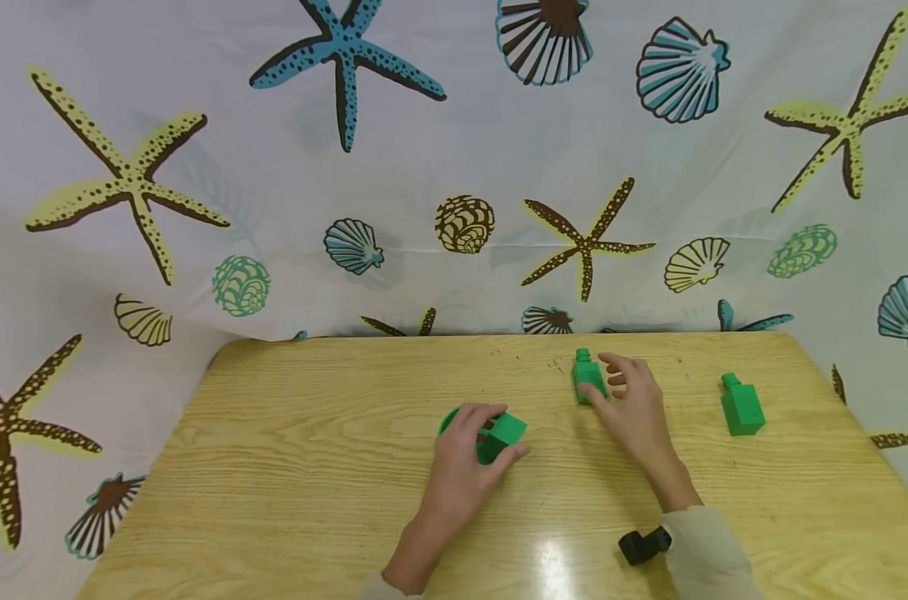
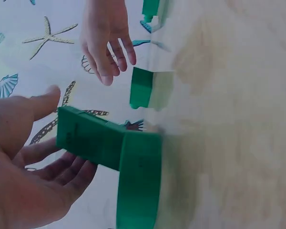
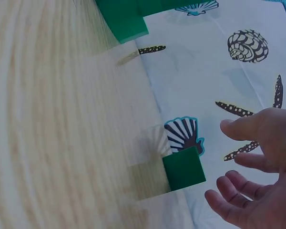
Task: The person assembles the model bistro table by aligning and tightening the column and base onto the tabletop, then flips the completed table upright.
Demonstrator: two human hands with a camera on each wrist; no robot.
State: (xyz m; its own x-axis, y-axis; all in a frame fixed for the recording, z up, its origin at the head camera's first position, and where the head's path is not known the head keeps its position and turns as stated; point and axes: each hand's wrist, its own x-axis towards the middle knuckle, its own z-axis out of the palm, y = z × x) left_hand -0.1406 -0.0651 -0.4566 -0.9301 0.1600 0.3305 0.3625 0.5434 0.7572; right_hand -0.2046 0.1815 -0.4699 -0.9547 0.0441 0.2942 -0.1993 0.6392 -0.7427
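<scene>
Before my left hand (image 1: 461,454) is a green piece (image 2: 140,181) with a rounded body and a box-shaped arm. My left fingers pass behind the arm and the thumb stands apart near its end, so the hand is loosely around it. Farther back, a small green bottle-shaped block (image 1: 587,379) with a narrow neck stands on the table. My right hand (image 1: 634,408) is beside it, thumb and fingers spread. In the right wrist view a gap shows between the right fingers (image 3: 229,191) and this bottle-shaped block's square face (image 3: 184,168).
Another green bottle-shaped block (image 1: 742,407) is on the right of the wooden table (image 1: 311,467). A white cloth (image 1: 424,167) printed with starfish and shells hangs behind the table's back edge. A small black device (image 1: 644,546) sits by the right sleeve (image 1: 705,550).
</scene>
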